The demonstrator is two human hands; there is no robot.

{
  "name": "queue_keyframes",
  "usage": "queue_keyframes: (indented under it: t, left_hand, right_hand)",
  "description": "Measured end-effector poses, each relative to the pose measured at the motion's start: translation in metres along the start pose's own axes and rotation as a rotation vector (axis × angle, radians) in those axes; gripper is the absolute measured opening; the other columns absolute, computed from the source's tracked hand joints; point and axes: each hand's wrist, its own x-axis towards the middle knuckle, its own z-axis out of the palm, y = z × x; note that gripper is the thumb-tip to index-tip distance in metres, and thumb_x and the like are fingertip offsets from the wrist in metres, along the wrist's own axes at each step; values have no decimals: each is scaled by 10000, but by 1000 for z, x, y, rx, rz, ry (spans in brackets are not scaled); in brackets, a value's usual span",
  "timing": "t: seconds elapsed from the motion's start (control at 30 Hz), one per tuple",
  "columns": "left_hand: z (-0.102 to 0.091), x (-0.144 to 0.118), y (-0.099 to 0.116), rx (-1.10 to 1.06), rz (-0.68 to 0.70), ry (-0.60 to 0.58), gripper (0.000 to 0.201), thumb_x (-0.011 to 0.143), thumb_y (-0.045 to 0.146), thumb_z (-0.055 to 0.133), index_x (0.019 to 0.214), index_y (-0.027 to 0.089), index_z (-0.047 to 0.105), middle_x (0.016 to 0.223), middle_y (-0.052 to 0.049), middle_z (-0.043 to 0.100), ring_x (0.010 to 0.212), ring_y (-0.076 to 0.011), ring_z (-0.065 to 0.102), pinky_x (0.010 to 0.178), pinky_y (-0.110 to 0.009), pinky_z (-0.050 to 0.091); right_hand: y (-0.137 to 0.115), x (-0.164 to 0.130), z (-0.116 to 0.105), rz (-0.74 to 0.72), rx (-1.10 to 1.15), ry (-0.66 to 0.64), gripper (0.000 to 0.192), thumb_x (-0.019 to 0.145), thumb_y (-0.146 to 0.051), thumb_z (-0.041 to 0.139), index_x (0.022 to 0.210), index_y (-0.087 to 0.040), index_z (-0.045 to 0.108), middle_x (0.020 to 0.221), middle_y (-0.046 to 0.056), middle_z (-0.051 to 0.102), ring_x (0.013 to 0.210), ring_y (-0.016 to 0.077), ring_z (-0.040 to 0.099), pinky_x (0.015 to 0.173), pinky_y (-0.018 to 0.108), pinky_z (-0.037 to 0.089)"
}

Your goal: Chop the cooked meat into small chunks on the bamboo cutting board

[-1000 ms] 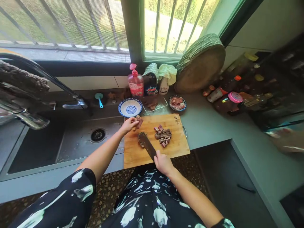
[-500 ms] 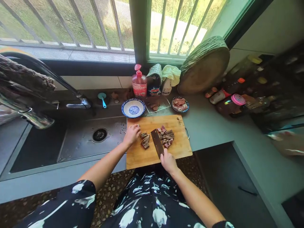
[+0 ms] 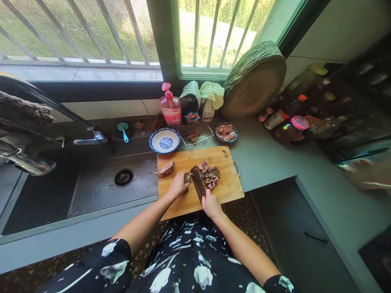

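My right hand [image 3: 211,204] is wrapped round the handle of a cleaver [image 3: 198,183], whose dark blade stands on the wooden cutting board [image 3: 171,203]. To the right of the blade lies a pile of cut meat [image 3: 210,175], brown and pinkish. With its fingers closed, my left hand [image 3: 179,185] holds a brown piece of meat [image 3: 187,177] against the board, just left of the blade; the hand partly hides it. Farther left, near the board's edge, lies a paler chunk of meat [image 3: 166,168].
Behind the board stand a blue-rimmed plate [image 3: 165,141] and a small bowl of raw meat [image 3: 226,133]. A sink [image 3: 97,179] lies to the left. A pink pump bottle [image 3: 171,110] and a large round chopping block [image 3: 255,83] line the window; jars [image 3: 290,128] stand at right.
My left hand has moved right and down to the brown meat beside the blade. The paler chunk now shows at the board's left. The view has shifted slightly.
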Motion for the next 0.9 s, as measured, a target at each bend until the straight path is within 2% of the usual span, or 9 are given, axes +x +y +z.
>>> queue_keyframes:
  t: [0.07,0.2,0.33,0.47,0.57,0.67,0.9]
  left_hand:
    - [7,-3,7,29,18,29,512,695,200,586,1186,131,457,1160,-144,535,1063,-246,512,891,-335,407]
    - [14,0,17,31,112,10,493,683,145,566,1163,142,455,1115,-130,561,1048,-232,521,906,-337,404]
    - [12,2,10,-15,161,47,454,671,222,627,1105,173,506,1141,-110,544,1073,-237,508,927,-353,409]
    - [15,-4,1,-95,209,145,492,673,234,626,1142,186,483,1206,-98,501,1134,-232,470,967,-366,398]
    - [23,-7,3,-127,270,177,385,717,203,568,1096,188,505,1153,-88,531,1096,-214,493,954,-363,413]
    - [28,-7,5,-146,251,211,307,754,211,535,1059,177,522,1108,-92,554,1063,-205,508,942,-354,419]
    - [30,-5,4,-160,226,189,294,771,226,525,1061,178,540,1130,-85,573,1100,-203,498,981,-365,386]
  right_hand:
    - [3,-2,1,0,14,5,252,883,-259,347,1089,-131,415,810,122,641,749,230,627,613,273,408]
    - [9,-5,-4,44,-9,49,248,893,-257,324,1079,-121,416,793,128,644,738,238,631,604,279,416]
    - [5,-6,-17,8,-59,93,285,900,-262,313,1144,-127,373,775,115,647,728,239,636,599,286,427]
    - [-9,0,-30,-13,-72,89,206,889,-259,338,1047,-146,408,782,105,645,731,239,639,617,296,441]
    - [-18,4,-36,3,-72,67,178,884,-243,346,1023,-149,404,797,108,644,741,237,640,629,300,449]
    - [-24,7,-38,-5,-70,49,195,889,-243,335,1048,-142,389,801,117,642,745,236,642,636,308,456]
    - [-28,4,-41,27,-76,-23,223,853,-197,396,1062,-117,392,842,156,633,799,252,639,665,322,465]
